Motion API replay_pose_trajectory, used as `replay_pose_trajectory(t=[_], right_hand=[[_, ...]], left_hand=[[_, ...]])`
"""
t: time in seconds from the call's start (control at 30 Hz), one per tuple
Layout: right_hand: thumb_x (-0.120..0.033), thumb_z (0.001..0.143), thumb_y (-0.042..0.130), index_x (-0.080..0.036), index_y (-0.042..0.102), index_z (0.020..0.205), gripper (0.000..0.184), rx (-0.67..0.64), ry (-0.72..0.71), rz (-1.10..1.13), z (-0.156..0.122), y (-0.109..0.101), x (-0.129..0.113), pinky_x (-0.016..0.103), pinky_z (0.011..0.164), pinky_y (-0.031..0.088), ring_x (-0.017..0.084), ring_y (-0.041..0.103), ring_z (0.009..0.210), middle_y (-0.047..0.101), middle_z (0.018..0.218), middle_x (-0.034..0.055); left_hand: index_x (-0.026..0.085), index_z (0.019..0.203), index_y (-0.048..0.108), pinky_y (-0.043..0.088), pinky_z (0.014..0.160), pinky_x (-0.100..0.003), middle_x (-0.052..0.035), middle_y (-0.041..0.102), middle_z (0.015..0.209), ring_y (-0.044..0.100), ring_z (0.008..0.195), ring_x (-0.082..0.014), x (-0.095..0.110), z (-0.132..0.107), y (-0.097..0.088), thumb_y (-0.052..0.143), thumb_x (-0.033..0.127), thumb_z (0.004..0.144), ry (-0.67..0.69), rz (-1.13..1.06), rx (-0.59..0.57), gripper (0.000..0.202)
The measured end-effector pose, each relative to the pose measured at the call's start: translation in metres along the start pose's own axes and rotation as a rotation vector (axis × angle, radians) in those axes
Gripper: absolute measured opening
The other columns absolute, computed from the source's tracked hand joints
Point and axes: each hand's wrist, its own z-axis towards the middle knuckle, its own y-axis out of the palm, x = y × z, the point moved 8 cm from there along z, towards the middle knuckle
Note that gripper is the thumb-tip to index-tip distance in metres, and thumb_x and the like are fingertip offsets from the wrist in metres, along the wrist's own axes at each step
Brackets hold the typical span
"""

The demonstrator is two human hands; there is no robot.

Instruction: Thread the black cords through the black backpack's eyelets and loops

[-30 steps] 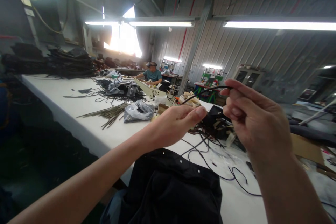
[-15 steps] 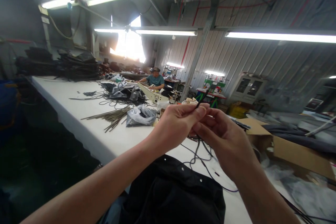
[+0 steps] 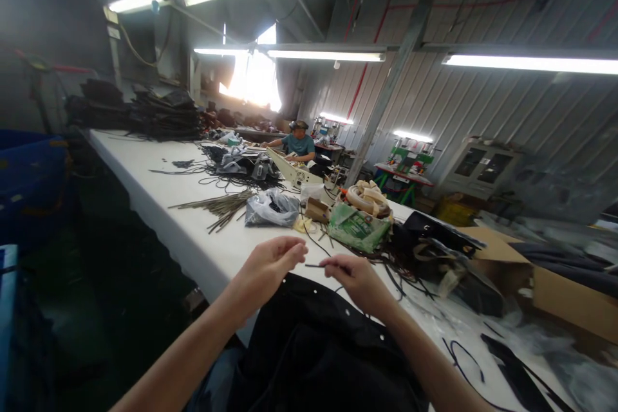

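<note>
My right hand (image 3: 356,278) pinches a thin black cord (image 3: 313,265), whose short end points left toward my other hand. Just left of that tip is my left hand (image 3: 270,270), thumb and fingers drawn together; whatever they may hold is hidden. Below both hands lies a black fabric piece (image 3: 318,347) with a row of small light eyelet holes along its upper edge. It hangs over the near edge of the white table (image 3: 222,251).
Olive cords (image 3: 217,206), a clear bag (image 3: 271,207) and a green bag (image 3: 360,228) lie ahead. A cardboard box (image 3: 570,296) stands right, with plastic wrap before it. Blue bins (image 3: 33,174) are at left. A co-worker (image 3: 298,141) sits across the table.
My hands have come down and moved apart, from being joined on the cord to a small gap above the fabric. The cord end now shows only from my right hand. The view has shifted.
</note>
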Motion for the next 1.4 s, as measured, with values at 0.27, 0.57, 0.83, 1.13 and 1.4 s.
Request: replay_pose_trajectory(t=[0.27,0.57,0.83,1.13,1.4], right_hand=[[-0.042,0.096,0.070,-0.020,0.085,0.094,0.026,-0.151,0.000,0.047,0.015,0.086,0.045,0.034,0.082,0.050,0.024,0.073,0.087,0.083,0.088,0.0033],[-0.035,0.097,0.067,-0.022,0.086,0.098,0.023,-0.211,-0.031,0.038,0.023,0.097,0.045,0.038,0.091,0.053,0.026,0.075,0.096,0.085,0.097,0.0038],[-0.038,0.097,0.067,-0.020,0.084,0.099,0.025,-0.233,-0.010,0.071,0.024,0.100,0.051,0.036,0.083,0.051,0.024,0.072,0.089,0.083,0.093,0.0036],[-0.035,0.095,0.068,-0.022,0.087,0.104,0.025,-0.276,-0.032,0.101,0.026,0.109,0.047,0.038,0.092,0.055,0.027,0.075,0.098,0.085,0.101,0.0053],[-0.030,0.096,0.063,-0.023,0.086,0.103,0.025,-0.242,-0.075,0.069,0.030,0.106,0.046,0.038,0.093,0.054,0.025,0.074,0.097,0.084,0.103,0.0055]], left_hand=[[0.012,0.114,0.082,0.061,0.088,-0.039,-0.0176,0.085,0.112,0.077,0.101,-0.0309,-0.132,-0.061,-0.047,0.091,0.079,0.071,-0.299,-0.154,0.251,0.080],[0.015,0.108,0.085,0.062,0.083,-0.035,-0.0152,0.085,0.108,0.077,0.097,-0.0281,-0.144,-0.060,-0.043,0.093,0.072,0.073,-0.291,-0.235,0.246,0.068],[0.013,0.110,0.085,0.062,0.082,-0.034,-0.0152,0.084,0.108,0.076,0.096,-0.0265,-0.152,-0.060,-0.047,0.093,0.072,0.073,-0.301,-0.271,0.266,0.070],[0.013,0.108,0.085,0.062,0.078,-0.033,-0.0150,0.084,0.106,0.075,0.092,-0.0252,-0.162,-0.056,-0.044,0.095,0.070,0.073,-0.317,-0.276,0.285,0.067],[0.011,0.115,0.081,0.062,0.078,-0.034,-0.0171,0.084,0.110,0.076,0.093,-0.0252,-0.175,-0.053,-0.041,0.094,0.060,0.074,-0.336,-0.279,0.297,0.065]])
